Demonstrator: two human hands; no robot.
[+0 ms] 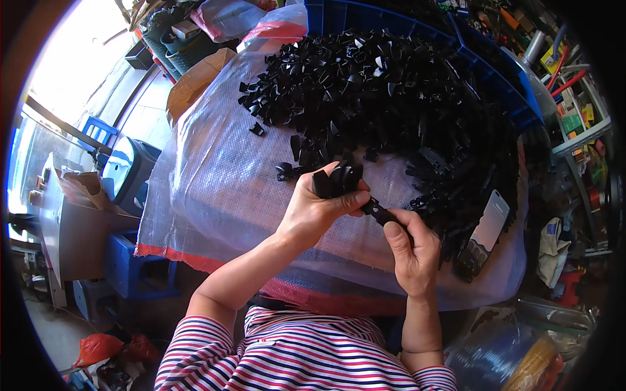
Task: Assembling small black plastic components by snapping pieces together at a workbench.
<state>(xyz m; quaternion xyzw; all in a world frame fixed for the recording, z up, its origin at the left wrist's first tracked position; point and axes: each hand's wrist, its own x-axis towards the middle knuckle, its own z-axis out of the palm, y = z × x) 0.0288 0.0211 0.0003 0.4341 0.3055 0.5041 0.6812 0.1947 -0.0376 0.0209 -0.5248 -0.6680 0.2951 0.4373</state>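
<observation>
My left hand (319, 202) is closed around several small black plastic parts (339, 179), which stick up above its thumb and fingers. Between the two hands runs a narrow black strip-shaped part (377, 210) with small holes. Its lower end is pinched between the thumb and fingers of my right hand (414, 247); its upper end meets the left fingers. Both hands are over a white woven plastic sack (235, 189) with a red edge. Just beyond them spreads a large heap of black plastic pieces (365, 91), their exact kind too small to make out.
A phone (493, 218) lies at the heap's right side. Behind the heap stands a blue plastic crate (417, 29). Blue stools (134, 260) and a cardboard box (78, 228) are at left. Shelving (580, 140) with mixed goods stands at right, and clear plastic bags (508, 352) at lower right.
</observation>
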